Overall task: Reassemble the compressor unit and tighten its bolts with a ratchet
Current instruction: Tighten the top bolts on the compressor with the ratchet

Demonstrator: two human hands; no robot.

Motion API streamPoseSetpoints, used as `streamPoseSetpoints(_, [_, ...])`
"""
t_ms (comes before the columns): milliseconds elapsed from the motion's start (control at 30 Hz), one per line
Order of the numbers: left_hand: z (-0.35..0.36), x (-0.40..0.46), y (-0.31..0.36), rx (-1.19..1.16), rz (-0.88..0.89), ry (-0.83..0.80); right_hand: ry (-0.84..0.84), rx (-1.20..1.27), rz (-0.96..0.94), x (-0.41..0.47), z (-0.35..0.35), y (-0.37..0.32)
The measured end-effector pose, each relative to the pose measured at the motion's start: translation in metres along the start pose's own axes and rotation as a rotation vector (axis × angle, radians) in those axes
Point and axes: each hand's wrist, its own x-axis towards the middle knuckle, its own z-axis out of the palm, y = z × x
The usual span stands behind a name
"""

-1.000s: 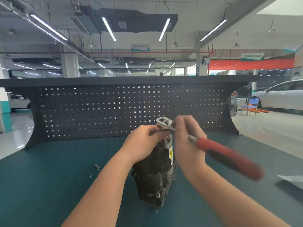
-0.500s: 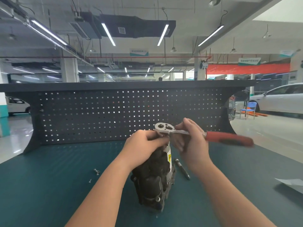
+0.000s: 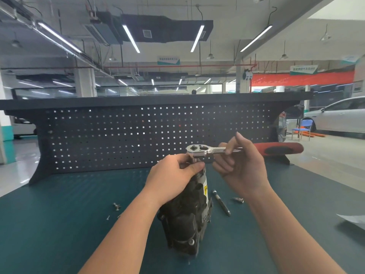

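Note:
A black compressor unit [image 3: 187, 214] stands on end on the green bench mat [image 3: 59, 224], in the middle of the head view. My left hand [image 3: 173, 175] grips its top end. A ratchet [image 3: 199, 150] with a chrome head and a red handle [image 3: 280, 148] sits level on top of the unit, handle pointing right. My right hand [image 3: 241, 165] holds the ratchet's chrome shaft between thumb and curled fingers. The bolt under the ratchet head is hidden by my left hand.
An extension bar [image 3: 221, 202] and a small socket [image 3: 238, 199] lie on the mat just right of the unit. Small loose screws [image 3: 116, 206] lie to its left. A dark pegboard [image 3: 138, 135] closes the bench's far side. A sheet of paper [image 3: 351, 220] lies at the right edge.
The ratchet handle has swung from pointing toward me on the right to pointing straight right and level. My left hand has stayed on the unit's top.

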Motion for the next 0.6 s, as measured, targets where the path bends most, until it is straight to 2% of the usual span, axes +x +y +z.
streamPoseSetpoints(100, [0.002,-0.001,0.005,0.026,0.022,-0.008,0.112,-0.175,-0.099,-0.012,0.007,0.002])
streamPoseSetpoints(233, [0.005,-0.001,0.008,0.029,0.015,-0.022,0.272,-0.666,-0.340,-0.040,0.018,0.011])
streamPoseSetpoints(367, [0.002,-0.005,0.009,0.055,0.018,-0.052,0.227,-0.929,-0.420,-0.060,0.039,0.033])
streamPoseSetpoints(500, [-0.007,-0.008,0.012,0.173,0.049,-0.087,0.215,-1.378,-0.547,-0.057,0.059,0.045])
streamPoseSetpoints(600, [-0.007,-0.012,0.019,0.172,0.039,-0.071,0.202,-1.385,-0.630,-0.054,0.058,0.044])
